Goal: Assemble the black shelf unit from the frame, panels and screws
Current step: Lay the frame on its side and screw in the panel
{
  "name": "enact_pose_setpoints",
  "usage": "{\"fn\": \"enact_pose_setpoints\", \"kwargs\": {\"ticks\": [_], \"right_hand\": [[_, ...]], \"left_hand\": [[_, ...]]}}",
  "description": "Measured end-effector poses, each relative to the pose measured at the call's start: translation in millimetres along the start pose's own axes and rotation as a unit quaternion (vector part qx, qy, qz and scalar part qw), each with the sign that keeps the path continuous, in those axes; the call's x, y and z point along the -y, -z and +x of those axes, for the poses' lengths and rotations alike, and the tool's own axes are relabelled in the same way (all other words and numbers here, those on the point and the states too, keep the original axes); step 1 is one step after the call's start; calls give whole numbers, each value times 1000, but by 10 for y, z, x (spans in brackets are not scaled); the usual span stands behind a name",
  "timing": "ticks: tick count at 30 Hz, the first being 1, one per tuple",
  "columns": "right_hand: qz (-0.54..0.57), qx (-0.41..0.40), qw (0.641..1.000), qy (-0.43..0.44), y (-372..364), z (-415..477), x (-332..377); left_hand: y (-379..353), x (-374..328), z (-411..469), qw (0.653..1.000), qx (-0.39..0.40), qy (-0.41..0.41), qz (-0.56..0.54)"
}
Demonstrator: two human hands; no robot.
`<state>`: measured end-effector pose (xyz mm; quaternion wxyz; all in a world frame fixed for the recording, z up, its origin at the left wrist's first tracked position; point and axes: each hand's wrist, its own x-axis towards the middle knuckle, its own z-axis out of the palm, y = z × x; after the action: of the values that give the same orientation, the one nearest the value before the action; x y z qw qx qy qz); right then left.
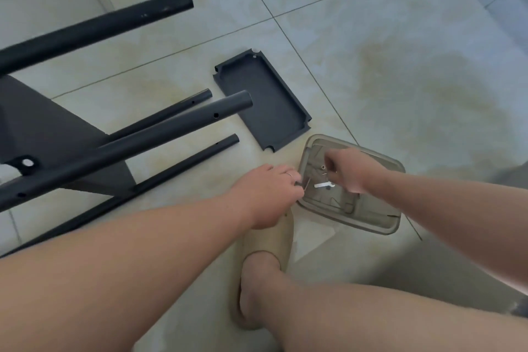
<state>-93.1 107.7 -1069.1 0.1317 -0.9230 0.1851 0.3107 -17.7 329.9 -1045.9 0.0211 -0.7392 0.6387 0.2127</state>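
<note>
Black tubes of the frame [94,148] lie on their side across the left of the floor [400,66], their open ends and screw holes pointing toward a loose panel [263,103] that lies flat with its lip upward, just beyond the tube ends. Near the panel's closest corner sits a clear plastic container [394,226], and both hands are at it.

The left hand [268,194] is at the container's left rim with its fingers [295,180] curled. A thin metal rod [306,183] shows at their tips, but I cannot tell whether they grip it, the rim, or neither. The right hand [354,171] reaches down inside, its fingers [330,158] drawn together just above a few small screws [323,167] near the far left corner. Whether a screw is pinched between them is hidden. A small flat wrench [322,186] lies on the container's bottom, between the two hands.

The step in hand looks like fetching hardware, with the loose panel not yet fitted. The next move likely calls for lifting out one screw cleanly, then bringing the panel to the tube ends so its notched corners meet the holes. The screws are tiny and the tiled floor is slick, so a dropped one could roll off.
</note>
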Motion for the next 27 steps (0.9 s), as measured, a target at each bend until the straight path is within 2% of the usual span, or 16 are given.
{"fn": "enact_pose_setpoints", "kwargs": {"ticks": [4,7,9,14,21,27], "right_hand": [[39,-29,998,27,447,-349,437],[83,-28,994,73,797,-687,866],[111,-30,988,100,1047,-936,1171],[159,-90,970,160,1440,-1541,2028],[149,-75,958,232,1399,-1882,3116],[73,-44,967,240,1223,-1694,3661]], "left_hand": [[476,17,-448,996,66,58,-18],[756,26,-909,984,102,142,-41],[913,28,-1287,972,109,199,-63],[1216,122,-2252,942,118,281,-139],[1247,455,-3266,886,19,398,-236],[1121,841,-3599,823,-84,474,-301]]}}
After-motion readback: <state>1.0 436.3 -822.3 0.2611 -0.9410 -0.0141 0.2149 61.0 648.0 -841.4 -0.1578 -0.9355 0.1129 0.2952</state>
